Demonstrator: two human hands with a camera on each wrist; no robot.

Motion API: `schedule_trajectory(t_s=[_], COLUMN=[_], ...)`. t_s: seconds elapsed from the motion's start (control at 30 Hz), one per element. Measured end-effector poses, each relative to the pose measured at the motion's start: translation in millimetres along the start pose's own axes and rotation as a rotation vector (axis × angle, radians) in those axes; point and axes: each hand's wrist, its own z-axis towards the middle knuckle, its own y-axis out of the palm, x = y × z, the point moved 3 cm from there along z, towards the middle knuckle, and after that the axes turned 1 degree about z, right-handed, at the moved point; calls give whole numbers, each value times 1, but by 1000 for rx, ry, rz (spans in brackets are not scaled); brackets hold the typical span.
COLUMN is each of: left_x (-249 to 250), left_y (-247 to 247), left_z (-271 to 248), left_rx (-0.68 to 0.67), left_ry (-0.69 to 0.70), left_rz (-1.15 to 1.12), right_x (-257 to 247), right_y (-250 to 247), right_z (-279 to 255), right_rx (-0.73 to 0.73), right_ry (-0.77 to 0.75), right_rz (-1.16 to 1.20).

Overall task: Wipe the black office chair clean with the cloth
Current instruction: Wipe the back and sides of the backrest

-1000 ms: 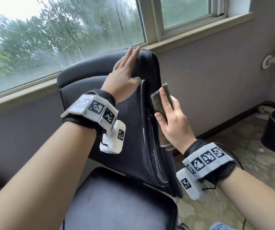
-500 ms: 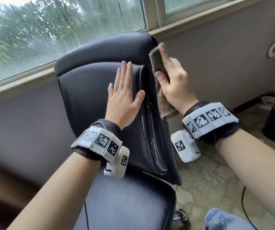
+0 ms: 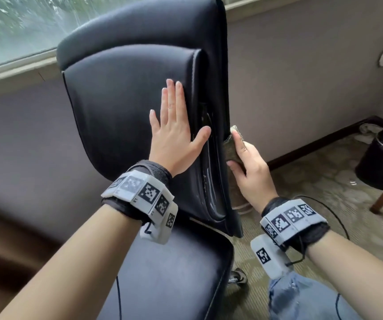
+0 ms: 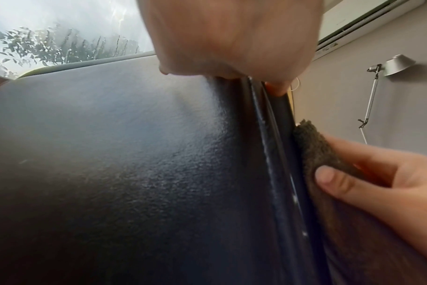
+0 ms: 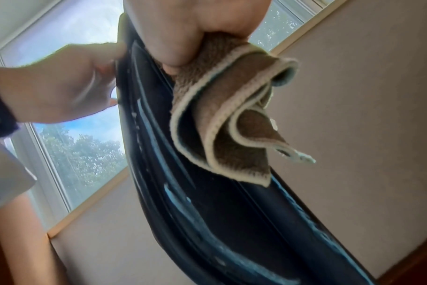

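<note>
by the window, my left hand lies flat, fingers straight, on the padded front of the black office chair to brace its backrest. at the backrest's right edge, my right hand pinches the folded brown cloth against the side. the cloth looks soft and limp, best bunched in the fingers; the chair may swivel unless steadied.

Black office chair of grained, softly shiny leather-like upholstery; brown cloth of fuzzy terry with pale stitched edging.
</note>
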Motion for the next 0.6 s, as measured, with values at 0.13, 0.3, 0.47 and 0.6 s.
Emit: schedule_trajectory(t_s=[0.13, 0.3, 0.47, 0.6], left_x=[0, 0, 1, 0], left_y=[1, 1, 2, 2], left_z=[1, 1, 2, 5], left_rx=[26, 49, 45, 30], left_ry=[-5, -3, -12, -36], left_rz=[-8, -21, -28, -26], right_x=[-13, -31, -10, 16], right_y=[-9, -18, -1, 14], right_z=[31, 77, 30, -13], right_rx=[61, 195, 140, 90], right_ry=[-67, -135, -93, -28], right_rz=[-42, -60, -14, 37])
